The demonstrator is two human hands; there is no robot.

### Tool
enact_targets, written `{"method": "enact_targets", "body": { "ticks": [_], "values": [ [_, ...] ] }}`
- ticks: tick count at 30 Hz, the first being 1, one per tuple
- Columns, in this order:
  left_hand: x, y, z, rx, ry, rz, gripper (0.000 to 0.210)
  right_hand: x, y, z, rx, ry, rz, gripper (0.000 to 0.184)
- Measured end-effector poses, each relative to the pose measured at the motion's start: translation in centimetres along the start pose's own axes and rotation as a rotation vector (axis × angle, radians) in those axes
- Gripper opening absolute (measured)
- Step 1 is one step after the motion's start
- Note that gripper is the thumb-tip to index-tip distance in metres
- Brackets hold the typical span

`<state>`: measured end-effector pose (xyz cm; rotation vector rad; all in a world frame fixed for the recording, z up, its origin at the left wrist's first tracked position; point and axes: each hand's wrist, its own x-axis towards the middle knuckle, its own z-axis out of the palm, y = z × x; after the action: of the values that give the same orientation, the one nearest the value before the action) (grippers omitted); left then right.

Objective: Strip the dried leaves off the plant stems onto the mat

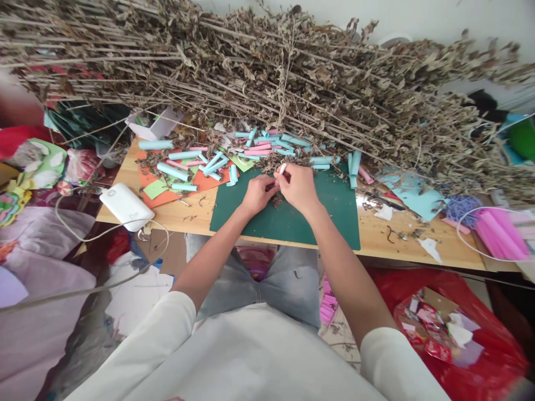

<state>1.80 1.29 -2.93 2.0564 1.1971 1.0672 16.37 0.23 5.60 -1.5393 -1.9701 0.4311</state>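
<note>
Both of my hands meet over the dark green cutting mat (334,214). Between the fingertips of my right hand (300,186) a small pale pinkish rolled paper tube (282,168) sticks up. My left hand (258,194) is closed close beside it, fingers pressed together at the tube's lower end, which is mostly hidden. Crumbled dry leaves (271,162) lie just behind my hands. Further back is a loose pile of blue paper tubes (295,140) and pink paper tubes (258,148).
A huge heap of dried leafy stalks (234,72) overhangs the back of the wooden table (418,250). On the left are orange paper (167,195) and a white power bank (126,206) with a cable. A black pen (384,201) lies right. Below hangs a red bag (489,334) of scraps.
</note>
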Motion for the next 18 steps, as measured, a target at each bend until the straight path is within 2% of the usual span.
{"method": "enact_targets", "body": {
  "ticks": [5,18],
  "values": [
    [0.03,0.05,0.01,-0.005,0.001,0.009,0.021,0.06,-0.03,-0.19,0.045,0.0,0.053,0.013],
    [0.08,-0.02,0.05,-0.007,0.018,-0.004,0.019,-0.15,0.21,-0.03,0.019,-0.014,0.019,0.012]
  ]
}}
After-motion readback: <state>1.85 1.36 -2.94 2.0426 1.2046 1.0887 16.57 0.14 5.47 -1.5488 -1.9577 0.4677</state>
